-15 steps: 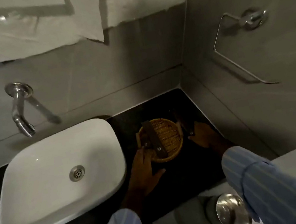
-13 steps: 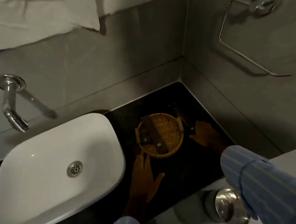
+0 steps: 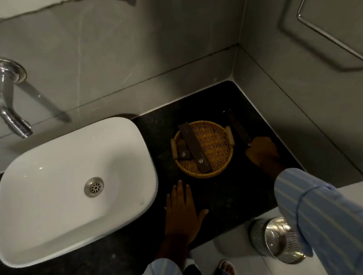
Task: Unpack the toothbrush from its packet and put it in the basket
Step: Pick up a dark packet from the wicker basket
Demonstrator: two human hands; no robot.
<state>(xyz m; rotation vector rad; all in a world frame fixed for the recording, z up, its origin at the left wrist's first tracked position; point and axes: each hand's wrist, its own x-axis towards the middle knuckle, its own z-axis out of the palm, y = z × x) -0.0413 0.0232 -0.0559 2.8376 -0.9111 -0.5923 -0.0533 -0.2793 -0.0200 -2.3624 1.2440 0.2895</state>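
Note:
A round woven basket (image 3: 214,142) stands on the black counter to the right of the sink. Inside it lie a long dark packet (image 3: 195,150) and a small dark packet (image 3: 183,154). Another long dark packet (image 3: 238,127) lies on the counter just right of the basket, and my right hand (image 3: 262,153) is closed on its near end. My left hand (image 3: 182,212) rests flat on the counter in front of the basket, fingers spread, holding nothing.
A white basin (image 3: 72,189) sits left of the basket under a chrome wall tap (image 3: 8,97). A towel ring (image 3: 332,16) hangs on the right wall. A steel bin (image 3: 277,240) stands on the floor below the counter edge.
My left hand has drawn back from the basket's rim to the counter in front of it. My right hand stays at the near end of the packet beside the basket.

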